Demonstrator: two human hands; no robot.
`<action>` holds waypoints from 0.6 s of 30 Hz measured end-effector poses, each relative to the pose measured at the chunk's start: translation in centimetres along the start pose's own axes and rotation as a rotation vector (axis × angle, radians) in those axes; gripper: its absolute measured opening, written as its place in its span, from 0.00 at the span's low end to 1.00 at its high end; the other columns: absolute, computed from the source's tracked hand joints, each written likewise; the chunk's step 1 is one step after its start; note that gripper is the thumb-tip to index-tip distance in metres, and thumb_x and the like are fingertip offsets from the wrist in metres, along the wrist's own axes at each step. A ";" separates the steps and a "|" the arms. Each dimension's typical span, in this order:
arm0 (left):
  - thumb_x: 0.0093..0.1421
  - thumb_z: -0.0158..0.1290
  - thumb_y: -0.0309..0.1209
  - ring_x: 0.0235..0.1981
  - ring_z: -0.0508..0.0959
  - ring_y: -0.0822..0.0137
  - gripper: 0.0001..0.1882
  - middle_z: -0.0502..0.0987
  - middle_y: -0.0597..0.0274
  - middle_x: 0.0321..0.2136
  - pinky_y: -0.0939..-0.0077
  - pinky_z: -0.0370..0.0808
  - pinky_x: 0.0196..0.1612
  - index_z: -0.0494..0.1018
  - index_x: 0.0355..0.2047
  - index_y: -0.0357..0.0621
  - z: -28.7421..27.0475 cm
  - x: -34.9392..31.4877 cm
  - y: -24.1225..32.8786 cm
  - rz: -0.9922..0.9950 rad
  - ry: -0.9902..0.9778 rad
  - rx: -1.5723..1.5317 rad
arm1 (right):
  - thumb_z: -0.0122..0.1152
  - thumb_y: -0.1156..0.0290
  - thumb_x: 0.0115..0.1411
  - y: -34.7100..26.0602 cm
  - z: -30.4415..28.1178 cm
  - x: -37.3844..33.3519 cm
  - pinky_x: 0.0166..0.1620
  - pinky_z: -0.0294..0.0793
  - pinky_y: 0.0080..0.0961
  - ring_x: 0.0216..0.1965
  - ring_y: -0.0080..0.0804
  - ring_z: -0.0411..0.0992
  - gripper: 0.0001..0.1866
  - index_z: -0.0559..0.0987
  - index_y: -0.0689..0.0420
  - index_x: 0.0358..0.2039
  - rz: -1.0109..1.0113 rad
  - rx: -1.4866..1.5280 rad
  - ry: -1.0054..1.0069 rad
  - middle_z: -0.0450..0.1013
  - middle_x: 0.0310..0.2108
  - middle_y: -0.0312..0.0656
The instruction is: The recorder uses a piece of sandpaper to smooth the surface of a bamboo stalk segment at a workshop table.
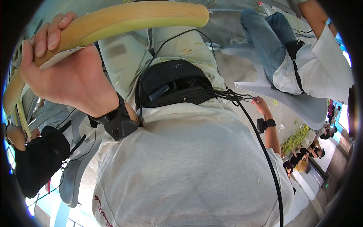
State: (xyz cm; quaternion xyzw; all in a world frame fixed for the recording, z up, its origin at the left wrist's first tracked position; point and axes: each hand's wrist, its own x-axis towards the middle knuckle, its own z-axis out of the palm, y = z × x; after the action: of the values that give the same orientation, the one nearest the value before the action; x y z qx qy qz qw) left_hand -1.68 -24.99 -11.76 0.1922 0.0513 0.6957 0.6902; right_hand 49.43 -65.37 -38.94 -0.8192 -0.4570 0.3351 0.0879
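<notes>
My left hand (66, 72) is raised at the upper left, its fingers wrapped round a long, thick, curved tan-yellow stalk-like piece (132, 18) with a greenish lower side. I cannot tell its exact kind. Something white (62, 56) shows between my palm and the piece. Low at my right side, my right hand (261, 105) has its fingers closed at the end of a looped bundle of black cables (234, 95). That bundle runs out beside the black waist bag (174, 84) on my lap, which gapes a little and has a dark, flat object in it.
On the right a person (321, 64) in a white shirt and jeans sits on a grey chair (280, 85). Another person in black (41, 159) is at the left. A black cable (266, 159) crosses my shirt. Green plants (297, 139) lie at the far right.
</notes>
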 end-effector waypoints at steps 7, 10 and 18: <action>0.55 0.49 0.25 0.24 0.65 0.73 0.10 0.63 0.71 0.18 0.69 0.64 0.43 0.60 0.20 0.49 0.0 0.1 0.0 0.060 0.006 0.092 | 0.45 0.59 0.68 -13.8 -5.2 -0.4 0.23 0.66 0.22 0.16 0.26 0.68 0.24 0.64 0.54 0.14 0.256 0.370 -0.437 0.72 0.18 0.42; 0.55 0.49 0.25 0.24 0.65 0.73 0.10 0.63 0.71 0.18 0.69 0.64 0.43 0.60 0.20 0.49 -0.1 0.3 -0.1 0.064 0.003 0.105 | 0.45 0.61 0.68 -20.9 -9.0 -1.4 0.22 0.65 0.22 0.17 0.25 0.67 0.23 0.64 0.55 0.15 0.173 0.441 -0.504 0.70 0.17 0.40; 0.55 0.50 0.24 0.25 0.65 0.73 0.10 0.62 0.70 0.19 0.68 0.64 0.43 0.60 0.20 0.49 -0.1 -0.1 0.2 0.021 -0.016 0.036 | 0.58 0.74 0.59 -29.4 -18.6 -4.9 0.26 0.49 0.16 0.23 0.13 0.53 0.10 0.67 0.58 0.24 -0.246 0.266 0.150 0.56 0.20 0.26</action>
State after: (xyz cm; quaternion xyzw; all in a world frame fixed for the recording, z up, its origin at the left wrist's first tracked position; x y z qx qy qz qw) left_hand -1.92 -25.05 -11.80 0.2106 0.0563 0.7003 0.6797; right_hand 39.07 -49.63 -9.29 -0.7609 -0.4976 0.3174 0.2696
